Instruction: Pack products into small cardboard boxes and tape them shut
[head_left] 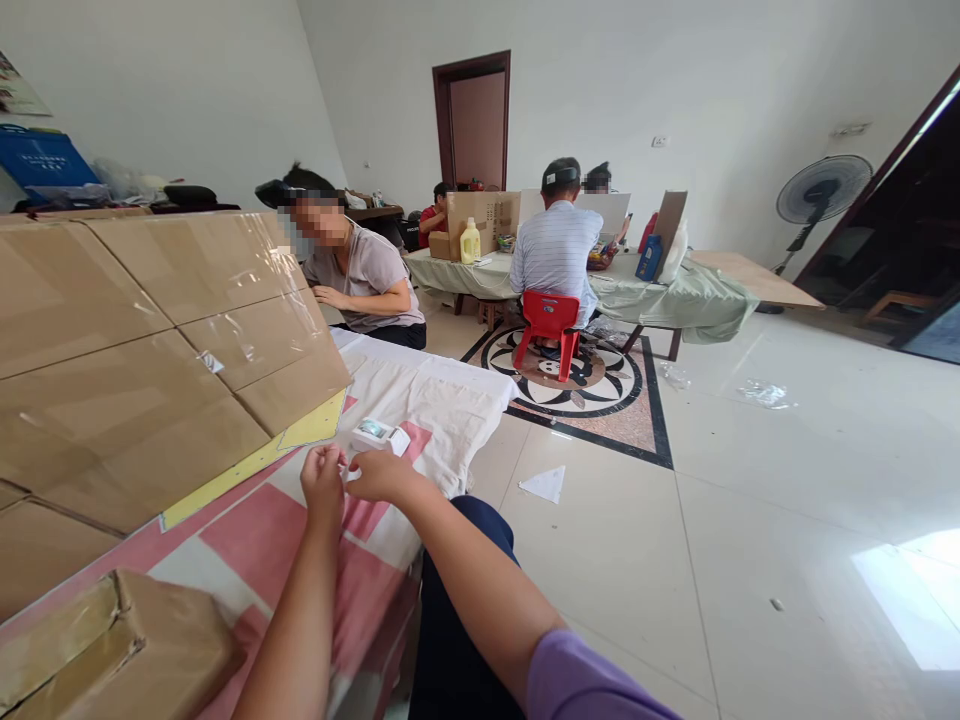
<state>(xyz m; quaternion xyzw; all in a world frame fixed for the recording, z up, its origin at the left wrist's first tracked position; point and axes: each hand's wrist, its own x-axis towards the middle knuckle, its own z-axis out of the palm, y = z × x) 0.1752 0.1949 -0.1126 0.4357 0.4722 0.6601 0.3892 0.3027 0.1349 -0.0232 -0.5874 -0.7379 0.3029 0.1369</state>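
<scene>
White boxy object (pixel 380 436) on cloth-covered table (pixel 442 405)

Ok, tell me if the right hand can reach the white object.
Likely yes: the right hand is close to the white object, with nothing seen between them, though the hand may hold something small.

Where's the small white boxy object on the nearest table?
In the head view, left of centre, the small white boxy object sits on the cloth, just beyond the person's right hand.

Boxes (pixel 154 375) wall the left, a white device (pixel 381 437) ahead; passage opens rightward over floor (pixel 615 570).
</scene>
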